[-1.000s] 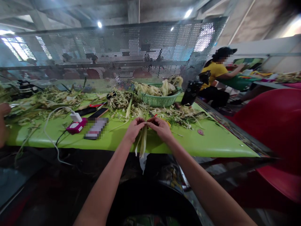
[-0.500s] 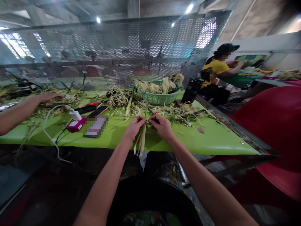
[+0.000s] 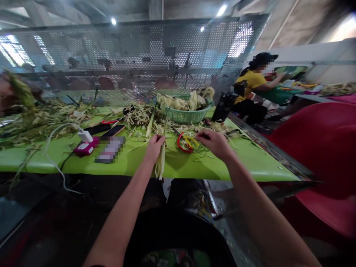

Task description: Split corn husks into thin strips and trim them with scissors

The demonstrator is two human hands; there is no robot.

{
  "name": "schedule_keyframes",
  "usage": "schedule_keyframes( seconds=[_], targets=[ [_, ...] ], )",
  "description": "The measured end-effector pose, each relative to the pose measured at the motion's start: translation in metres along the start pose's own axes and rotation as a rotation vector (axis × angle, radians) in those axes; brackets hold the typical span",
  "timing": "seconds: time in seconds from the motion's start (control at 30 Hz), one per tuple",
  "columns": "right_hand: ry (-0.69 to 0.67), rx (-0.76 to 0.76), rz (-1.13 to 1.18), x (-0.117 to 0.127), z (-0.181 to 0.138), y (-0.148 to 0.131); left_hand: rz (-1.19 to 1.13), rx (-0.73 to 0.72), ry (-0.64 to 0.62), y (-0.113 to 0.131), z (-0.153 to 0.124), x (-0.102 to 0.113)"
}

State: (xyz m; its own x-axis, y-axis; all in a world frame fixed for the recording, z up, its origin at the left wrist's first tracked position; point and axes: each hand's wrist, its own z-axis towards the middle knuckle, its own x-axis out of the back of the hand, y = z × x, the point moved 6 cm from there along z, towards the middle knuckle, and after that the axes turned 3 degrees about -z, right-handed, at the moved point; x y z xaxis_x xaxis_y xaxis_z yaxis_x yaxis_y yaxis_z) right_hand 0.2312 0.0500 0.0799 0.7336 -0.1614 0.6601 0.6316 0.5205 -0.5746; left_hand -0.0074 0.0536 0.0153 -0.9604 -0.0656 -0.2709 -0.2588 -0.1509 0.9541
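My left hand (image 3: pixel 154 149) pinches a bundle of pale, dried husk strips (image 3: pixel 161 163), which look like corn husk. The strips hang toward the table's near edge, and a thin greenish end pokes up above my fingers. Off to the right, my right hand (image 3: pixel 215 144) is closed with fingertips pressed together; whether anything thin is between them cannot be made out. Between the two hands lie scissors with red handles (image 3: pixel 184 149), and beside them some yellow strands or loops (image 3: pixel 192 141) on the table.
A green basket (image 3: pixel 187 115) heaped with husks stands on the green table (image 3: pixel 133 167). Husk scraps (image 3: pixel 143 118) surround it. Phones (image 3: pixel 110 149), a magenta power adapter (image 3: pixel 85 147) and a black bottle (image 3: pixel 221 107) lie around. A co-worker's blurred hand (image 3: pixel 7 91) holds husks; another person (image 3: pixel 251 83) sits right.
My right hand has left the husk bundle and moved right, uncovering the red scissors and yellow strands. The left hand still holds the bundle. The co-worker's hand at left has lifted husks.
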Motion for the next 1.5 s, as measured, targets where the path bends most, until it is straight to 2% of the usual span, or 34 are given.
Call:
schedule_keyframes(
  seconds=[0.17,0.3,0.37,0.47,0.6,0.67,0.77,0.87,0.97,1.07,1.17,1.37,1.5],
  targets=[
    [0.07,-0.092,-0.104,0.037,-0.006,0.057,0.015,0.011,0.052,0.005,-0.003,0.002],
    [0.136,-0.155,-0.116,0.055,-0.022,0.087,0.026,0.029,0.065,0.004,-0.005,0.002],
    [0.127,-0.228,-0.197,0.06,-0.029,0.096,0.033,0.032,0.076,0.002,-0.005,0.003],
    [0.089,-0.262,-0.38,0.063,-0.032,0.094,0.065,0.007,0.071,0.002,-0.002,0.003],
    [0.249,-0.115,-0.481,0.065,-0.016,0.056,0.097,-0.034,0.031,0.01,0.002,0.0],
    [0.221,-0.067,-0.407,0.052,-0.002,0.038,0.093,-0.03,0.007,0.014,0.003,-0.002],
    [-0.022,-0.067,-0.345,0.012,0.02,0.022,0.052,-0.006,0.013,0.014,0.003,-0.002],
    [-0.209,-0.111,-0.432,-0.029,0.034,0.017,-0.022,0.058,0.029,0.006,0.003,0.0],
    [-0.27,-0.19,-0.531,-0.054,0.041,0.019,-0.098,0.116,0.027,-0.003,0.003,0.002],
    [-0.244,-0.259,-0.551,-0.062,0.044,0.024,-0.156,0.122,0.026,-0.004,0.004,0.004],
    [-0.193,-0.304,-0.465,-0.061,0.045,0.032,-0.213,0.121,0.027,-0.004,0.004,0.005],
    [-0.178,-0.462,0.036,-0.061,0.039,0.056,-0.277,0.13,0.02,-0.004,0.002,0.006],
    [-0.12,-0.515,0.331,-0.057,0.034,0.052,-0.303,0.129,0.008,-0.006,0.003,0.007]
  ],
)
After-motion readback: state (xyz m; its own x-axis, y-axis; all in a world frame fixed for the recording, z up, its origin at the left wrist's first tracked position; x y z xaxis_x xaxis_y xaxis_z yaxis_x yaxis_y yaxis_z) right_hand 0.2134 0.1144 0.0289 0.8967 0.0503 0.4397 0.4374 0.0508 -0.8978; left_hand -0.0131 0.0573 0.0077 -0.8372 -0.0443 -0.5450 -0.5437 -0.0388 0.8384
